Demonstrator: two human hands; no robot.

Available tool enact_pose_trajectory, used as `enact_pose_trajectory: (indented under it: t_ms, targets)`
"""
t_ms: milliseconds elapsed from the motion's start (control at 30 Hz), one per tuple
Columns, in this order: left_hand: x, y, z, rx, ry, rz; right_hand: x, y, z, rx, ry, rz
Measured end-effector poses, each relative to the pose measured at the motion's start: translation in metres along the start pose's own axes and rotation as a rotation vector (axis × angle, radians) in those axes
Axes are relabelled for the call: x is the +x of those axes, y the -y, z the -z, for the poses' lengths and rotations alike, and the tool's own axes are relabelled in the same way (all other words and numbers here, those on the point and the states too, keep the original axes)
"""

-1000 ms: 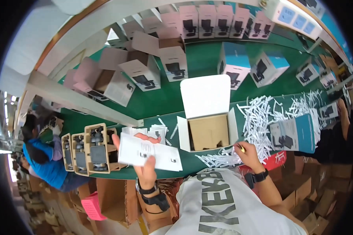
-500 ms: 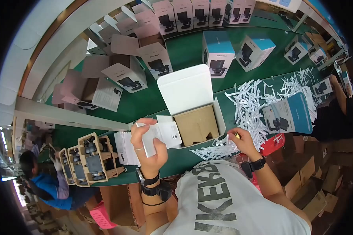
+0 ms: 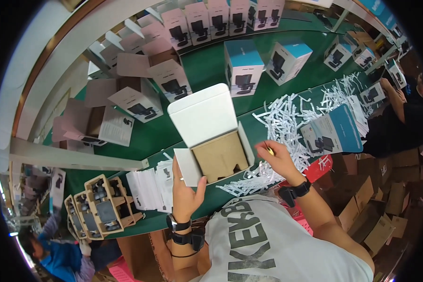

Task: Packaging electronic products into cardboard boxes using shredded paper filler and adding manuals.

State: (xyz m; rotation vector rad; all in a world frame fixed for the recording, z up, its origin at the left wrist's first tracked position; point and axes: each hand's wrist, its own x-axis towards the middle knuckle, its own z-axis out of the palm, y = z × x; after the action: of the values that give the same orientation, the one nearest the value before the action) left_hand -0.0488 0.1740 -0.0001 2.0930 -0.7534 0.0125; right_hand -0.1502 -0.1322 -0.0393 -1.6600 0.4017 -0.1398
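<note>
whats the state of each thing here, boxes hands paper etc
white box: open, lid up, brown insert inside
left hand: on the box's side flap
right hand: pinching shredded paper
shredded paper: loose, spread over the green table
blue-topped boxes: closed, upright
leaflets: stacked

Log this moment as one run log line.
left hand: on open white box side flap | right hand: pinching shredded paper | box: brown insert visible, lid up
</note>
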Motion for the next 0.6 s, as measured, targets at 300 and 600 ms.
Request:
enact_pose_trajectory:
  t_ms: [300, 600]
  targets:
    - [0.024, -0.043, -0.063, 0.455, 0.210, -0.210, 0.022, 0.020, -0.030, -0.340, -0.030, 0.192]
    - [0.020, -0.042, -0.069, 0.466, 0.212, -0.208, 0.050, 0.046, -0.017, -0.678, -0.204, 0.477]
